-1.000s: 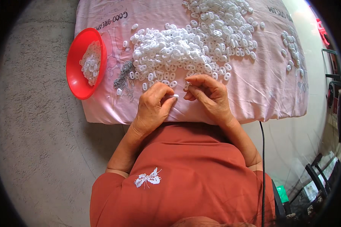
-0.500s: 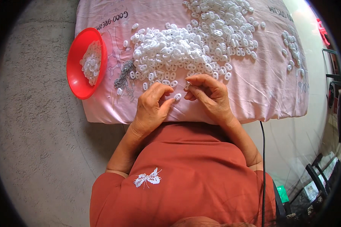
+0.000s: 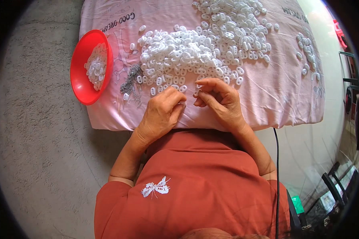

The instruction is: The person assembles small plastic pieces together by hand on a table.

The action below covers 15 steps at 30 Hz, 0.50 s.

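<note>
Over the near edge of the pink cloth, my left hand (image 3: 162, 109) is closed, its thumb and fingers pressed together. Whatever it pinches is hidden behind the fingertips. Close by on the right, my right hand (image 3: 221, 101) is curled with thumb and index finger together at a small white plastic piece (image 3: 197, 90), only partly visible. Just beyond both hands spreads a heap of white oval pieces with two holes (image 3: 179, 51), like cord stoppers. Left of that heap lies a tangled grey bundle (image 3: 130, 79) that looks like small springs.
A red bowl (image 3: 80, 81) holding whitish translucent small parts stands at the cloth's left edge. More white pieces (image 3: 235, 28) cover the far middle, and a small group (image 3: 307, 49) lies far right. A black cable (image 3: 277, 179) hangs at my right side.
My left hand has rolled over and closed up; the white two-hole piece seen at its fingertips has gone out of sight. My right hand has hardly moved.
</note>
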### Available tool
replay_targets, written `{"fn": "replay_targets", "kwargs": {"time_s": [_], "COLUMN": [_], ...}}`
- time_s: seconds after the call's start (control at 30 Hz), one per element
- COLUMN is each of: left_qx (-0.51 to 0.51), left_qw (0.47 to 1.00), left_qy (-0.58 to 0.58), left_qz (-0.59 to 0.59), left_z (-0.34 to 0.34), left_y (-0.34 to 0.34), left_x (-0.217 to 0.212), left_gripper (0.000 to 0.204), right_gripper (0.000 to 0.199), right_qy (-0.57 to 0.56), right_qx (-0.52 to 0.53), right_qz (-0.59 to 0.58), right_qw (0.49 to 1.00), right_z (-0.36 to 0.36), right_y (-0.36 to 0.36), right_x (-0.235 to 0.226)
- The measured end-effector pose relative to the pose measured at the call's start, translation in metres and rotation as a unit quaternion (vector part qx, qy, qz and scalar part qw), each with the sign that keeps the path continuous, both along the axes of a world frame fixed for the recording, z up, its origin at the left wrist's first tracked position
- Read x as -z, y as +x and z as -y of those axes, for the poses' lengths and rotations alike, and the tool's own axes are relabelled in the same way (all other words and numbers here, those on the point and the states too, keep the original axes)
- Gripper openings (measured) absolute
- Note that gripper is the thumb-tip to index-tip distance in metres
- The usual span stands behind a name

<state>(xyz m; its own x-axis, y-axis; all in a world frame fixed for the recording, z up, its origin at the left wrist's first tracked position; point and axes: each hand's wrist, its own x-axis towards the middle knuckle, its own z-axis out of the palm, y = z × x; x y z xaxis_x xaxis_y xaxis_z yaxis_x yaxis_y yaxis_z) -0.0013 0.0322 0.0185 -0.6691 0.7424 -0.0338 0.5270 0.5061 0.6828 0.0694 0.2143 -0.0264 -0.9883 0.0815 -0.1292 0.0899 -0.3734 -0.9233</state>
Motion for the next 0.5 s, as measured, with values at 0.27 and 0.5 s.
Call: {"fn": "replay_targets", "kwargs": {"time_s": [0.27, 0.5], "left_qx": [-0.212, -0.231], "left_qw": [0.927, 0.869], "left_qy": [0.13, 0.232], "left_qz": [0.281, 0.372], "left_z": [-0.007, -0.021], "left_y": [-0.006, -0.009], "left_x": [0.003, 0.0], "left_gripper": [0.008, 0.015], "right_gripper": [0.029, 0.028], "right_qy": [-0.007, -0.018], "right_qx": [-0.001, -0.017], "right_qz": [0.009, 0.018], "right_qw": [1.0, 1.0], "right_z": [-0.001, -0.003], "right_y": [0.0, 0.0], "right_x": [-0.006, -0.008]}}
